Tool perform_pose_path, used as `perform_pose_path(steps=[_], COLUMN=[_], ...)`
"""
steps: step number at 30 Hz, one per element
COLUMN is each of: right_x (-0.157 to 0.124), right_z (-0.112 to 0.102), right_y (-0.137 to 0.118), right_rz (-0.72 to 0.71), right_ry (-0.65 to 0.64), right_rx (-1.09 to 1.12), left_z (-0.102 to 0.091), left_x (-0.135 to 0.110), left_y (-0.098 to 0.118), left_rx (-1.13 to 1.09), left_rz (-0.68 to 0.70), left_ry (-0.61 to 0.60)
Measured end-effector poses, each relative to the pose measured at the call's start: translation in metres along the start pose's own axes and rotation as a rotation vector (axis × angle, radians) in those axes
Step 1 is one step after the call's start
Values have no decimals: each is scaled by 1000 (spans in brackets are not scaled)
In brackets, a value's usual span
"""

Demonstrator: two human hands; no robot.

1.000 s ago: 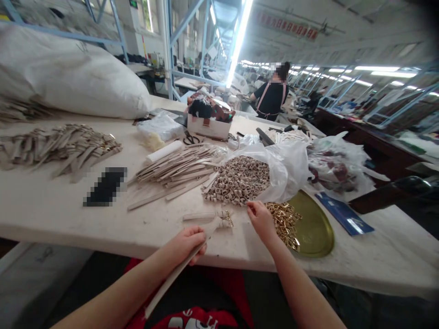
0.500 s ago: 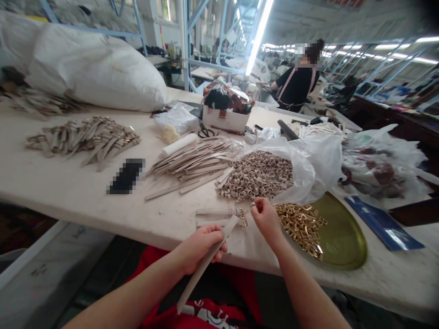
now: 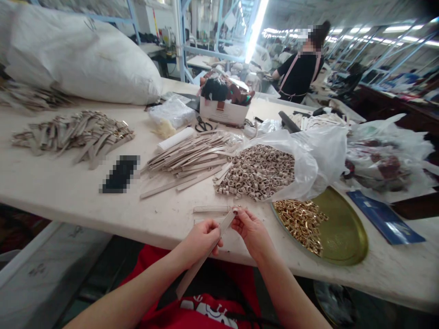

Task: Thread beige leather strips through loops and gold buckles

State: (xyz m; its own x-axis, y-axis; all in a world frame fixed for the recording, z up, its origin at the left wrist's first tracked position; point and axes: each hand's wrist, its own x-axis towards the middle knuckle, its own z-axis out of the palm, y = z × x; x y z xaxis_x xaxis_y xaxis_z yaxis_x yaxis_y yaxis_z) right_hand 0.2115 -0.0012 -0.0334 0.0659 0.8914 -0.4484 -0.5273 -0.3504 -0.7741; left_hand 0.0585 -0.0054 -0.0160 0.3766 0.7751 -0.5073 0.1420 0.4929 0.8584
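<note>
My left hand (image 3: 203,238) is closed around a flat beige strap (image 3: 192,277), which slants from my lap up to the right. At the strap's upper tip, my right hand (image 3: 253,232) pinches a small beige loop (image 3: 235,210); it touches the tip, but I cannot tell whether it is around it. Behind my hands lies a finished-looking strap (image 3: 209,209), its far end covered by my right fingers. Many similar loops (image 3: 264,171) spill from a plastic bag just beyond. Gold metal buckles (image 3: 302,224) fill the left part of a round tray (image 3: 353,242) to the right.
Loose straps (image 3: 192,157) lie beyond my left hand, and a heap of straps (image 3: 78,135) sits farther left. Scissors (image 3: 203,124) and a white box (image 3: 224,113) stand farther back. A blue packet (image 3: 384,217) is at the right. Another person (image 3: 300,75) works in the background.
My right hand has moved left and down from beside the loop pile to the strap's tip, bringing a small loop with it. My left hand keeps hold of the strap.
</note>
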Motion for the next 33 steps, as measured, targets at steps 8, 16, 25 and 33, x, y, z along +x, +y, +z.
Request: perform_pose_path(steps=[8, 16, 25, 33], right_x=[-11, -27, -44, -49], right_z=[7, 8, 13, -14], right_y=[16, 18, 27, 16], right_rz=[-81, -283, -258, -598], right_ry=[-26, -53, -21, -25], right_rx=[58, -205, -13, -709], left_z=[3, -1, 4, 4], left_x=[-1, -7, -18, -13], left_y=[0, 4, -3, -1], left_rx=[48, 235, 205, 89], left_rz=[69, 103, 108, 200], left_ry=[-2, -28, -218, -113])
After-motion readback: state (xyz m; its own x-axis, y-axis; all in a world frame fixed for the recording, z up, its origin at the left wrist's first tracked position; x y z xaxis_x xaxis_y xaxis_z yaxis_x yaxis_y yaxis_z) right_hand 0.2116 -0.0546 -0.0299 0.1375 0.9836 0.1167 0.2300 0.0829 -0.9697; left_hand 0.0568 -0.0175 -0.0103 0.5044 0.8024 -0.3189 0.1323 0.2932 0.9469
